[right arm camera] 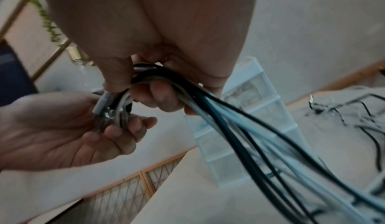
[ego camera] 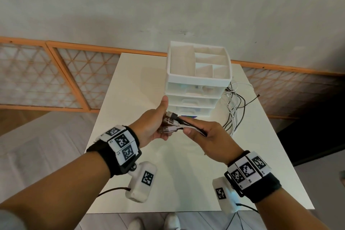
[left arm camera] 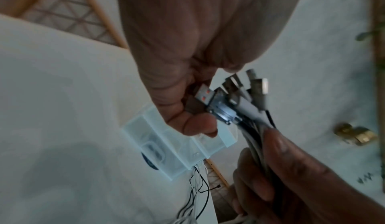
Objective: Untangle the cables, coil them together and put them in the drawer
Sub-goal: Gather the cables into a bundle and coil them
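Observation:
Several black and white USB cables [ego camera: 186, 124] are bunched side by side over the white table [ego camera: 130, 99]. My left hand [ego camera: 162, 129] cups their metal plug ends [left arm camera: 233, 95] with fingers curled under them and thumb raised. Just to the right, my right hand [ego camera: 201, 134] grips the bundle [right arm camera: 229, 120] between thumb and curled fingers. The rest of the cables trail down into a loose tangle [ego camera: 235, 110] on the table, right of the white drawer unit [ego camera: 192, 91]. All three of its clear drawers are pushed in.
The drawer unit stands at the table's far middle, with an open divided tray [ego camera: 197, 61] on top. Orange-framed lattice panels [ego camera: 56, 76] line the wall behind. The table's right edge [ego camera: 280, 136] lies close to the tangle. Bare tabletop [ego camera: 177, 173] spreads below my hands.

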A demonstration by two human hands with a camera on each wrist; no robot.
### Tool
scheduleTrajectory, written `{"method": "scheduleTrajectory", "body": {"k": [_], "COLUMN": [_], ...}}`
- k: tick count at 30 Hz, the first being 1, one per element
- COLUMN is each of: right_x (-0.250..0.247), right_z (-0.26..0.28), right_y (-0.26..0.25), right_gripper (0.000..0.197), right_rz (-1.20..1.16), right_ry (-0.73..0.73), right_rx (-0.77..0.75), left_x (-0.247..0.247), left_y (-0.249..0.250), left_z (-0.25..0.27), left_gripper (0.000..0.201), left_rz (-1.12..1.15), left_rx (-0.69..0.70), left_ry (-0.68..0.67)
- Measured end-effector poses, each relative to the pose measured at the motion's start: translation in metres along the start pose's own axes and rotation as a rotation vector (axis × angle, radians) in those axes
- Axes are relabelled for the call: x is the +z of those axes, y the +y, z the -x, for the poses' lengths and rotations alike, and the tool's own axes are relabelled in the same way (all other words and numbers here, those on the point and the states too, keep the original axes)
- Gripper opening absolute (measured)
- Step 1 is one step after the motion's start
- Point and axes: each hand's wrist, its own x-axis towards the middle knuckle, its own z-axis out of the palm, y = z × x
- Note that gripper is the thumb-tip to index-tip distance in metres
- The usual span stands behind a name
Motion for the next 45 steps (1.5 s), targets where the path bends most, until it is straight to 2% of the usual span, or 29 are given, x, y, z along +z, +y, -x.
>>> {"method": "scheduleTrajectory", "body": {"k": [3,5,8,13,19,21,23,24,26,27,28,31,33,38,45], "right_x": [0.003,0.005,0.004,0.000,0.011,0.011,0.012,0.013,0.014,0.012,0.010,0.003,0.002,0.003,0.003], "right_z": [-0.003,-0.007,-0.009,-0.008,-0.008,-0.007,-0.006,-0.007,-0.008,-0.008,-0.008,-0.005,-0.006,-0.006,-0.009], "right_y": [-0.001,-0.005,-0.007,-0.004,-0.001,0.001,0.001,0.001,0.001,0.001,0.001,0.000,0.001,0.003,0.006], "right_gripper": [0.041,0.042,0.043,0.047,0.050,0.035,0.026,0.029,0.049,0.055,0.052,0.025,0.018,0.016,0.023], "right_rz": [0.093,0.137,0.147,0.180,0.320,0.355,0.345,0.319,0.239,0.187,0.131,-0.020,-0.069,-0.081,-0.104], "right_ry": [0.012,0.025,0.043,0.004,-0.038,-0.028,0.003,0.014,0.042,0.072,0.098,0.144,0.151,0.180,0.186], "right_rx": [-0.078,-0.127,-0.144,-0.085,-0.104,-0.095,-0.074,-0.067,-0.056,-0.052,-0.048,-0.043,-0.036,-0.061,0.006], "left_x": [0.006,0.007,0.004,-0.001,0.006,0.005,0.005,0.005,0.008,0.009,0.010,0.014,0.018,0.019,0.023], "left_y": [0.007,0.011,0.017,0.028,0.026,0.023,0.017,0.013,0.007,0.005,0.003,0.001,0.000,0.005,0.003], "left_z": [0.001,0.000,-0.001,0.005,0.008,0.009,0.008,0.006,0.003,0.002,0.001,-0.002,-0.003,-0.002,-0.007], "left_gripper": [0.081,0.095,0.107,0.093,0.084,0.070,0.047,0.037,0.028,0.027,0.027,0.027,0.026,0.026,0.028], "left_rz": [-0.256,-0.436,-0.511,-0.376,-0.390,-0.363,-0.341,-0.329,-0.289,-0.263,-0.236,-0.188,-0.174,-0.173,-0.117], "left_rx": [0.088,0.136,0.189,0.160,0.154,0.144,0.167,0.184,0.219,0.233,0.245,0.253,0.243,0.236,0.245], "left_ry": [0.029,0.054,0.027,-0.134,-0.219,-0.222,-0.190,-0.169,-0.103,-0.061,-0.022,0.041,0.033,-0.046,0.006]}}
